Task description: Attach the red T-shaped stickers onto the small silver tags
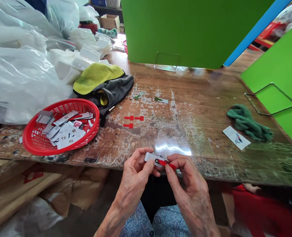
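Observation:
Over the table's front edge, my left hand (135, 176) pinches a small flat white piece (149, 157) with a dark round spot near its right end. My right hand (190, 186) grips a red strip (172, 166) that overlaps the white piece at that spot. Whether the two are fastened together I cannot tell. Farther back on the worn wooden table lie red tabs (128, 125), flat and apart from my hands. Beyond them are a white piece with a green tab (161, 100) and a similar green-tabbed piece (138, 95).
A red plastic basket (29, 141) at left holds several white and red pieces. Behind it are a yellow-grey cloth (99, 79) and plastic bags (20, 75). Green panels (197, 29) stand at the back and right. A green cloth (249, 123) and printed card (236, 137) lie right.

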`<control>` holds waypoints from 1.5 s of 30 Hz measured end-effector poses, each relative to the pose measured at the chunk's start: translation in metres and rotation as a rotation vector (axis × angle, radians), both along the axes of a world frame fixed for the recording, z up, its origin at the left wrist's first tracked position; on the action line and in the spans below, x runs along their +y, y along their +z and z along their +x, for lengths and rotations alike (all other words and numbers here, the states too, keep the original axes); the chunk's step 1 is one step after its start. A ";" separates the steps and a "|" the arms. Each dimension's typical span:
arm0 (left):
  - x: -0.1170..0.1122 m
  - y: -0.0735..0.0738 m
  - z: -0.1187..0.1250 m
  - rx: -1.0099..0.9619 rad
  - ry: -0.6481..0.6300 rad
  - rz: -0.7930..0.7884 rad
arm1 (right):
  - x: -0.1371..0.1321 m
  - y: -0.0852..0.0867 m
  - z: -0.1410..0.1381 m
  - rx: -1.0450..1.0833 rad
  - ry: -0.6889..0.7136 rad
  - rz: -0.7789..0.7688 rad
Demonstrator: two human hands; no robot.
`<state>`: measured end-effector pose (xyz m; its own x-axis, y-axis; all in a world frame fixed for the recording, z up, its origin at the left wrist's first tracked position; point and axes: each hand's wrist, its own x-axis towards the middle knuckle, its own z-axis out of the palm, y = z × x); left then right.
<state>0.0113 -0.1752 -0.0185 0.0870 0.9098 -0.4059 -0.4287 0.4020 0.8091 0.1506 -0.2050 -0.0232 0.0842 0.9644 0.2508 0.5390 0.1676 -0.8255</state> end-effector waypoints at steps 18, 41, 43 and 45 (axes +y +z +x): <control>-0.005 -0.001 0.000 -0.025 -0.006 0.010 | 0.002 0.006 -0.002 -0.105 0.034 -0.023; -0.006 0.000 -0.001 -0.030 0.011 0.011 | 0.003 0.011 -0.008 -0.055 0.027 -0.032; -0.006 0.000 -0.001 -0.026 0.014 0.006 | 0.003 0.010 -0.009 -0.064 0.021 -0.030; -0.006 0.000 -0.002 -0.033 0.018 0.006 | 0.003 0.010 -0.009 -0.072 0.019 -0.026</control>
<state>0.0096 -0.1814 -0.0186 0.0836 0.9137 -0.3977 -0.4629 0.3890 0.7965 0.1417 -0.2022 -0.0134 0.0487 0.9720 0.2299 0.5936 0.1570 -0.7893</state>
